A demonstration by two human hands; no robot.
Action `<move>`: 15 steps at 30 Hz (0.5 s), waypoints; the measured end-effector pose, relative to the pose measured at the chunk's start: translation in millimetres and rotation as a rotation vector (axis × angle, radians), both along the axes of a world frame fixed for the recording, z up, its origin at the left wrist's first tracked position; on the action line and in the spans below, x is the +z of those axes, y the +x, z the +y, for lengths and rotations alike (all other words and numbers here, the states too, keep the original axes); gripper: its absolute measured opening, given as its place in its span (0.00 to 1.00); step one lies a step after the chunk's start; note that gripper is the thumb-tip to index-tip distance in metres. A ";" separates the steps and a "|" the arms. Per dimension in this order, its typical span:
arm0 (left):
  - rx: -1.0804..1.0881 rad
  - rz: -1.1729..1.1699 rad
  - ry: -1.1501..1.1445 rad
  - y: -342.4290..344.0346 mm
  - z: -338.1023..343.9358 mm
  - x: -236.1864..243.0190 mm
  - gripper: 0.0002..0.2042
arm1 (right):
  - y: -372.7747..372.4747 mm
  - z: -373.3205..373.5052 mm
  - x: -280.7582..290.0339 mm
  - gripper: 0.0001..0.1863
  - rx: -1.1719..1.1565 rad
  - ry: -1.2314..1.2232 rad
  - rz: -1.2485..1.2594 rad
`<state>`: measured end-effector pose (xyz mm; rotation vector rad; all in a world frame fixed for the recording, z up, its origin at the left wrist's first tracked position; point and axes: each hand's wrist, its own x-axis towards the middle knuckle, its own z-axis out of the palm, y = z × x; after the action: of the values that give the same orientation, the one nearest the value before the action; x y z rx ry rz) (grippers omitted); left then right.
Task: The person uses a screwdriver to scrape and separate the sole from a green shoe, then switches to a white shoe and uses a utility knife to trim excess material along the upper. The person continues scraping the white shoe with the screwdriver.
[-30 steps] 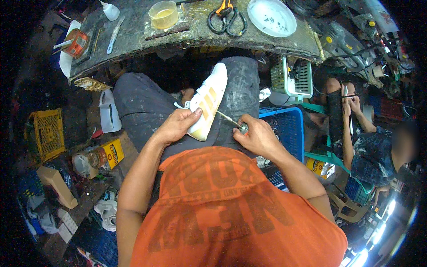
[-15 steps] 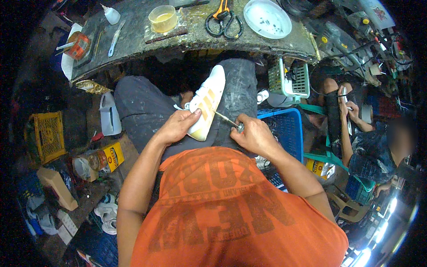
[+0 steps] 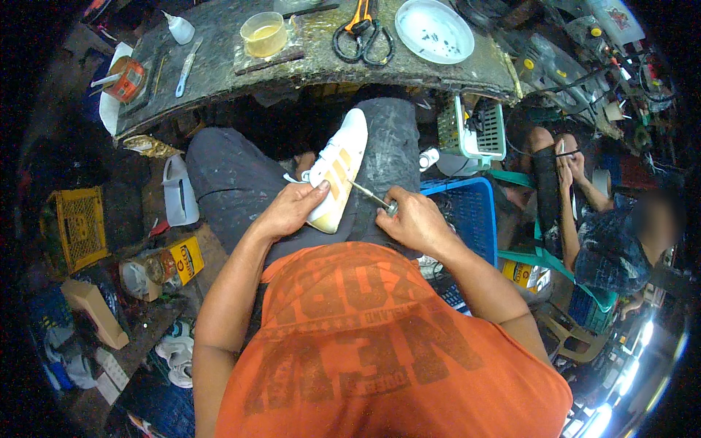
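Observation:
A white sneaker (image 3: 350, 142) with tan side stripes lies on its side across my lap, toe pointing away from me. My left hand (image 3: 292, 209) is closed around its heel end, the thumb pressed on the side near the stripes. In my right hand (image 3: 418, 220) is an awl (image 3: 372, 196) with a thin metal shaft, the fingers wrapped round its handle. The shaft's tip meets the edge of the sneaker's sole; whether it has gone in, I cannot tell.
Ahead is a worktable (image 3: 321, 69) with scissors (image 3: 358, 36), a cup of yellowish liquid (image 3: 263, 34), a white bowl (image 3: 435, 31) and a knife (image 3: 188, 69). A blue crate (image 3: 491, 219) and a pale green basket (image 3: 494, 131) stand right. Another person (image 3: 613, 241) sits far right.
The view has shifted slightly. Both my hands keep their hold, with the awl's tip still at the sole edge. The other person's hands have moved a little.

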<state>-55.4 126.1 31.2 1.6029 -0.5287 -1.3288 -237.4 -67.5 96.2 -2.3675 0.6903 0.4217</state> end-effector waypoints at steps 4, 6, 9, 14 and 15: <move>-0.068 -0.036 0.061 5.5 1.1 -1.2 0.28 | -0.6 3.0 -2.2 0.20 0.016 -0.039 -0.007; -0.071 -0.050 0.061 6.2 1.0 -3.2 0.28 | -1.3 3.2 -3.4 0.20 0.025 -0.050 -0.021; -0.068 -0.042 0.050 5.2 1.4 -7.0 0.29 | -1.7 1.6 -5.2 0.18 0.003 -0.034 -0.045; -0.039 0.008 0.022 3.0 1.1 -9.0 0.29 | -1.6 1.1 -7.8 0.17 -0.007 -0.044 -0.069; -0.044 0.020 0.038 3.4 0.7 -7.9 0.29 | -1.6 1.6 -7.8 0.17 -0.007 -0.043 -0.070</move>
<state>-52.0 126.8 23.3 1.6151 -0.5322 -1.3942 -239.0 -65.8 88.3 -2.4073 0.6817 0.3218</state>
